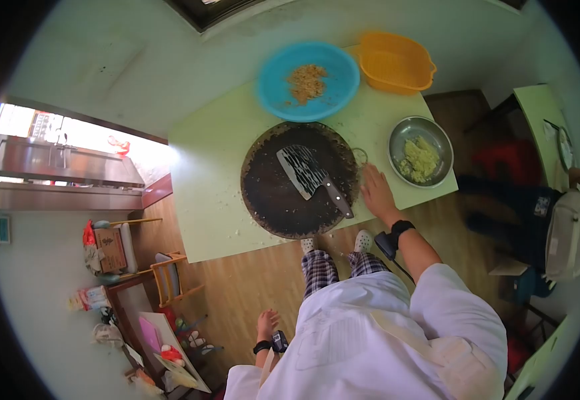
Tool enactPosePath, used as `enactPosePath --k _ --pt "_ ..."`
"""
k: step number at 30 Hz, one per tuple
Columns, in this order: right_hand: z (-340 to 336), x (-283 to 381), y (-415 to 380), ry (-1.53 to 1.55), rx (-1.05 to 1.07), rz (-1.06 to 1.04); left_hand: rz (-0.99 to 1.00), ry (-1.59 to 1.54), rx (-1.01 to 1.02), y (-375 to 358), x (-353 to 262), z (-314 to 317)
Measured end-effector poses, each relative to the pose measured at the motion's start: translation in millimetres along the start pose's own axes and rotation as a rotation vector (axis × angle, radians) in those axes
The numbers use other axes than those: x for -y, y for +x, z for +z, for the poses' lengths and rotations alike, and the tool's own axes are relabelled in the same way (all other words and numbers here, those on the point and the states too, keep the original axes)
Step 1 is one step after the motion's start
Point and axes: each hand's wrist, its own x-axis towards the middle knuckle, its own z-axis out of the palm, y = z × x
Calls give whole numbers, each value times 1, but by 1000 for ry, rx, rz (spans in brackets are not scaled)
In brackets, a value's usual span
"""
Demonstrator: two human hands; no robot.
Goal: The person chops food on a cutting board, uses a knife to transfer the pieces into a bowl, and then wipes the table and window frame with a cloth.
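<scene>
A cleaver (310, 179) with a dark riveted handle lies flat on the round, dark chopping board (270, 200). My right hand (378, 190) is at the board's right edge, fingers stretched out and nothing in its grasp. Just beyond the fingertips is a small ring-shaped item (360, 155) on the table. To the right of that hand stands a metal bowl (447, 148) with chopped pale-green food (421, 160) in it. My left hand (267, 323) hangs low beside my body, away from the table, its fingers loosely apart and holding nothing.
On the pale-green table (203, 227), a blue basin (273, 93) with brownish crumbly food and an orange basket (397, 63) stand at the back. Scraps lie around the board. A person (517, 207) is at the right; chairs (168, 277) and a box (111, 250) stand at the left.
</scene>
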Motion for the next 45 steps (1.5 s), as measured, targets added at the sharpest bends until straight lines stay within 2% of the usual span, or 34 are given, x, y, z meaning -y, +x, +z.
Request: enactPosePath --k 2,3,5,6,7,9,11,15,16,17,19,21,23,25,26,28,29,31,32,34,35,36,38,39,41,42,43,45 --pt "-11 -4 0 123 -157 0 -8 -22 -40 -9 14 2" --pt "-14 -5 1 130 -156 -19 -20 -27 -63 -15 17 5" --pt "-22 -7 5 425 -191 188 -12 -66 -84 -23 19 11" --pt "-27 -4 12 456 -302 177 15 -81 -110 -22 21 13" --pt "-26 -6 18 450 -317 171 45 -90 -130 -20 20 16" --pt "-20 -16 29 357 -294 98 95 -137 -129 -12 25 15" --pt "-32 1 42 208 -265 128 99 -193 -47 18 31 10" --pt "-39 19 54 547 -333 283 173 -103 -15 25 12 25" --pt "-43 19 52 535 -365 281 157 -125 49 43 15 22" --pt "-51 17 56 452 -351 290 82 -201 91 52 6 26" --pt "-54 9 56 371 -308 300 106 -142 52 57 -1 33" --pt "-57 -2 57 264 -362 143 106 -121 105 64 -13 37" --pt "-69 5 53 242 -285 260 113 -82 133 67 -23 35" --pt "-67 9 46 318 -406 260 132 -26 130 69 -40 30" --pt "-72 18 44 328 -397 263 141 7 146 71 -51 26" --pt "-83 38 36 298 -113 557 164 30 144 88 -66 15" --pt "-76 41 31 298 -104 558 181 42 128 92 -78 13" --pt "-54 42 24 105 -286 367 239 48 128 92 -109 11" --pt "-38 38 20 173 -350 304 282 44 143 91 -126 12" --pt "-29 46 20 294 -347 358 372 27 191 71 -163 22" --pt "-26 48 23 410 -347 408 343 -4 218 78 -176 28" --pt "-21 46 25 458 -253 506 309 -37 244 90 -186 36" --pt "-19 45 31 400 -225 530 118 33 211 112 -195 47" --pt "-18 43 36 341 -213 555 108 17 201 105 -198 48" --pt "-15 31 50 347 -163 542 331 326 158 66 -210 56" --pt "-14 26 58 254 -186 509 357 426 93 44 -221 66" --pt "-11 20 63 161 -205 474 341 407 79 53 -221 78" --pt "-7 6 71 196 -100 491 673 278 10 75 -212 101"
